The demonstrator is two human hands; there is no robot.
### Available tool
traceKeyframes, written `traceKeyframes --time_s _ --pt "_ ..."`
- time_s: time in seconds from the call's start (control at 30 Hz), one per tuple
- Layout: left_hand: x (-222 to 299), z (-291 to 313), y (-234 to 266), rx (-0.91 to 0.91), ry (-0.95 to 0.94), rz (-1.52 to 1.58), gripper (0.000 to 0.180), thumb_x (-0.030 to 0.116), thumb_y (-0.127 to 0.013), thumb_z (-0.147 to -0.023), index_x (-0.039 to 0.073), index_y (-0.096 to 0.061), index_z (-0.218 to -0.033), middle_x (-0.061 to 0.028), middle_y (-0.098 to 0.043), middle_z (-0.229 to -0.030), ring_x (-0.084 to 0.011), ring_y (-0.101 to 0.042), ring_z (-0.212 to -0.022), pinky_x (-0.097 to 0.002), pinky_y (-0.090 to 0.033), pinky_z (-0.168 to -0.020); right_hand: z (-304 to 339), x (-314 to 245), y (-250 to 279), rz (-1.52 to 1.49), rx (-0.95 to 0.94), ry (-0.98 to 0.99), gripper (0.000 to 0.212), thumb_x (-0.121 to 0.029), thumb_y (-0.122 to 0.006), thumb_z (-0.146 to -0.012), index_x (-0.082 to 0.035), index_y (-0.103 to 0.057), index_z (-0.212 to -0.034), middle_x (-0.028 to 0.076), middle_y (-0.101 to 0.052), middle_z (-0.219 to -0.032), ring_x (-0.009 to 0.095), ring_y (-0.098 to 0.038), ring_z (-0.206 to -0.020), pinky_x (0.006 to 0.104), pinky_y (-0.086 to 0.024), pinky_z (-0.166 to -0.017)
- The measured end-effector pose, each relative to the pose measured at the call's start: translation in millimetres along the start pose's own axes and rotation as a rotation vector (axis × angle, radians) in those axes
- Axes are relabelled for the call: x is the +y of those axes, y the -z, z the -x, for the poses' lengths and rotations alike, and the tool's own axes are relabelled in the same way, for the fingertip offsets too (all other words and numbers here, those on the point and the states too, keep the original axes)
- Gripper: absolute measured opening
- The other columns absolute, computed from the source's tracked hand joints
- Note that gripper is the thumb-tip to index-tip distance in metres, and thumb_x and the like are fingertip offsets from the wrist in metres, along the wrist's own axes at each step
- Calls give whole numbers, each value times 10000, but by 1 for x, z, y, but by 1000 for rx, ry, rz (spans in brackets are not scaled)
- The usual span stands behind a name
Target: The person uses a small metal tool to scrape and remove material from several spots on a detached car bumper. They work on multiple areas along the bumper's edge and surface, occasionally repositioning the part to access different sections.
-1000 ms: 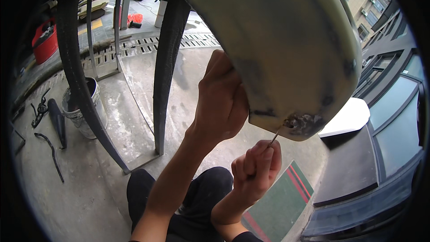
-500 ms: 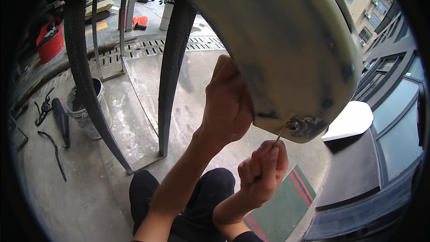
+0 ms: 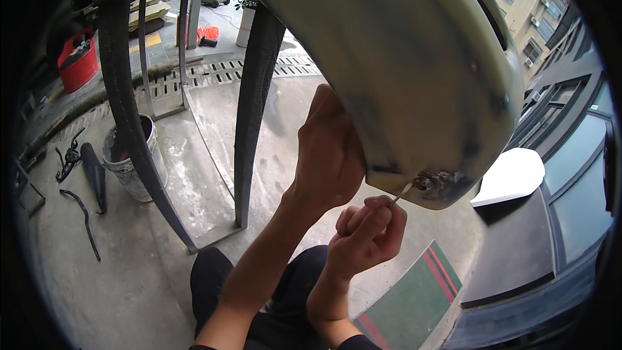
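Observation:
A large curved body panel (image 3: 414,78), beige with grey smudges, rests on a dark metal stand (image 3: 254,100) and looks like a vehicle bumper. At its lower corner is a rough, dark, shiny patch (image 3: 444,179) with a small hole. My left hand (image 3: 330,149) grips the panel's left edge; its fingertips are hidden behind it. Below the corner, my right hand (image 3: 369,233) is closed around a thin metal rod with a flattened tip (image 3: 403,192). That tip touches or almost touches the left side of the rough patch.
Left of the stand are a smeared bucket (image 3: 137,162), a black curved part (image 3: 94,178) and a black strip (image 3: 83,223) on the concrete. Further back are a red tub (image 3: 78,65) and a floor grate (image 3: 227,71). A green mat (image 3: 411,295) lies right of my knees.
My right hand has turned and moved slightly left, tilting the rod so its flattened tip shows. My left hand stays on the panel's edge. The whole view has shifted a little.

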State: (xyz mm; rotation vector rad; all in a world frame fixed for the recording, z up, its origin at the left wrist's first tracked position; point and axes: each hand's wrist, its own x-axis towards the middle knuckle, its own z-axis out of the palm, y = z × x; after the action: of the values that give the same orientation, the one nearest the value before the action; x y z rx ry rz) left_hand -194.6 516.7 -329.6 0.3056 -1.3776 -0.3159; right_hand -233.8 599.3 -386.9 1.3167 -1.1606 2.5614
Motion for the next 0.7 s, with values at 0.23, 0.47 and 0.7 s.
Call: traceKeyframes --time_s 0.23,0.47,0.7 --pt "-4 -2 5 -57 -45 65 229 50 -429 -758 17 -625 -872 -137 -554 -998 -283 -478 -841 -397 -442 -761 -3 4 8 -115 -69 -51 231 -119 -403 -972 -11 -437 -771 -55 -207 -476 12 -119 -374 213 -117 -335" --pt "-6 -2 2 -49 -81 79 209 56 -423 -771 20 -617 -840 -131 -538 -966 -282 -460 -818 -398 -430 -748 -6 -10 28 -403 -314 -288 251 -190 -330 -1009 -46 -419 -824 -55 -177 -492 30 -77 -367 233 -104 -326" --pt "-3 -4 3 -22 -96 86 198 50 -412 -782 24 -607 -806 -128 -524 -954 -279 -455 -815 -394 -427 -744 -9 -18 25 -332 -292 -288 251 -201 -354 -1011 -29 -468 -869 -62 -194 -490 23 -93 -369 227 -116 -334"
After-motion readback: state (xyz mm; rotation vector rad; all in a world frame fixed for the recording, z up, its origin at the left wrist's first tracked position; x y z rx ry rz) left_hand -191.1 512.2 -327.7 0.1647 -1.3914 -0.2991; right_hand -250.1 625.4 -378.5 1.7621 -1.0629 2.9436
